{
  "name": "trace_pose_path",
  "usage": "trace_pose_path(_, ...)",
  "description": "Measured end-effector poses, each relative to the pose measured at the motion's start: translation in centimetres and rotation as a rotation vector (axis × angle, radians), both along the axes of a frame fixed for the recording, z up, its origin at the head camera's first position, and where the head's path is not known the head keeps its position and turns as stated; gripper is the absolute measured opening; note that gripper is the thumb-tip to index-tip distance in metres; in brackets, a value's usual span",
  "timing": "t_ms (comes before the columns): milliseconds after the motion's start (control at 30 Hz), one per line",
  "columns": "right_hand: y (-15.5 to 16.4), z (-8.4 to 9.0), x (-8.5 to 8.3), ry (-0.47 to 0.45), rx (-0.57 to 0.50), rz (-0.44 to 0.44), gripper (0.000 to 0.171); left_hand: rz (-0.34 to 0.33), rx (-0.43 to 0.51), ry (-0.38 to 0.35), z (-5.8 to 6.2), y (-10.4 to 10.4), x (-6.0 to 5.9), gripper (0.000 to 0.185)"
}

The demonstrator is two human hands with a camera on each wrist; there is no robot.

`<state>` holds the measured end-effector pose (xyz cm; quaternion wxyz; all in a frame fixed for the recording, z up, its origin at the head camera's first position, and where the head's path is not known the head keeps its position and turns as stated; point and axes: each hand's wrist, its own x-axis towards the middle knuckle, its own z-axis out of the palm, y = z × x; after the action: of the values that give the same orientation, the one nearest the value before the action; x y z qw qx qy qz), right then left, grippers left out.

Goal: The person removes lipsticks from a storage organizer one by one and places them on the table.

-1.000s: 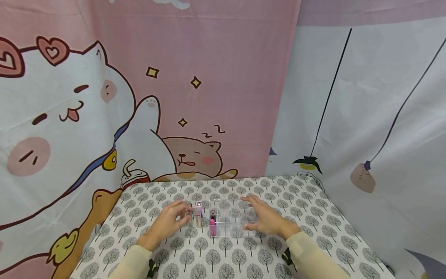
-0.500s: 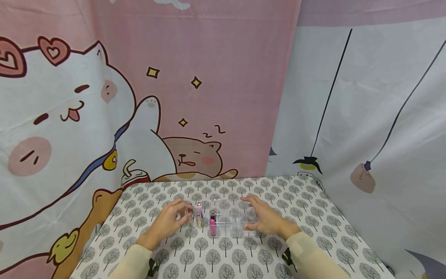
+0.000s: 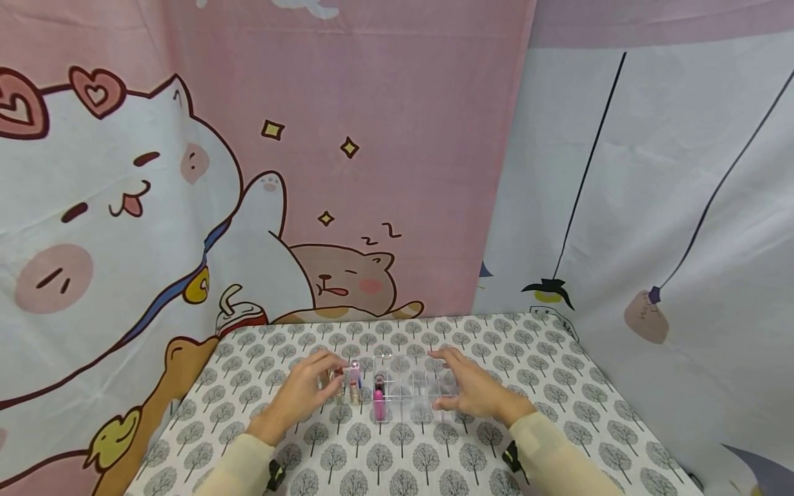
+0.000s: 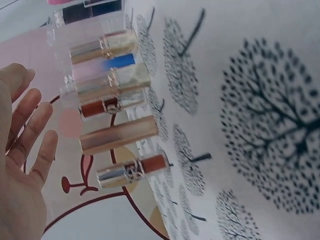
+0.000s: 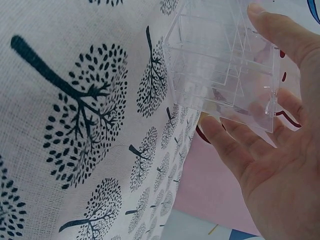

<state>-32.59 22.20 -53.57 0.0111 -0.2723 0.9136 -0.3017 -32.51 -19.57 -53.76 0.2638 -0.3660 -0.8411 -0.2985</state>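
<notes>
Reaching from the left of the clear organizer point(image 3: 412, 389), left hand point(image 3: 302, 396) hovered with fingers point(image 4: 31, 117) spread and straight, gripping nothing, just beside a row of lipstick tubes point(image 4: 112, 102). Stood upright, those tubes, in a tight cluster just left of the organizer: gold-capped, pink-and-blue, dark red with a silver band, rose-beige, and brown with a silver base. Touched none of them in the left wrist view, though the fingertips came very near.

Cupped against the organizer's right end, right hand point(image 3: 468, 389), fingers point(image 5: 235, 150) extended and slightly bent, thumb along the upper edge and the other fingers against the side wall and lower edge point(image 5: 227, 65). Pressed rather than pinched.

Held in the organizer's leftmost compartments, a bright pink tube point(image 3: 378, 405) and a dark one point(image 3: 379, 380) behind it; remaining cells seen through, transparent.

Rested under the organizer, a surface point(image 3: 397, 455) covered in white cloth printed with grey trees. Hung behind the organizer, a pink cartoon-cat backdrop point(image 3: 248, 172); to its right, a pale curtain point(image 3: 651, 207) with thin black lines.
</notes>
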Motion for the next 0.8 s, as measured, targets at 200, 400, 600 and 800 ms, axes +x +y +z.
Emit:
trace_pose_path(200, 0.1, 0.0, -0.3, 0.015, 0.003, 0.011, 0.106, -0.018, -0.022, 0.044, 0.4, 1.3, 0.2, 0.026)
trace_pose_path(400, 0.1, 0.2, -0.2, 0.016, 0.009, 0.01, 0.106, -0.038, -0.03, 0.046, 0.6, 2.3, 0.5, 0.028)
trace_pose_path(600, 0.1, 0.2, 0.0, 0.01, 0.017, -0.002, 0.105, -0.062, -0.062, 0.037, 0.6, 3.5, 0.6, 0.033)
trace_pose_path(800, 0.1, 0.0, 0.1, 0.012, 0.021, -0.009, 0.105, -0.082, -0.089, -0.006, 0.6, 4.5, 1.1, 0.032)
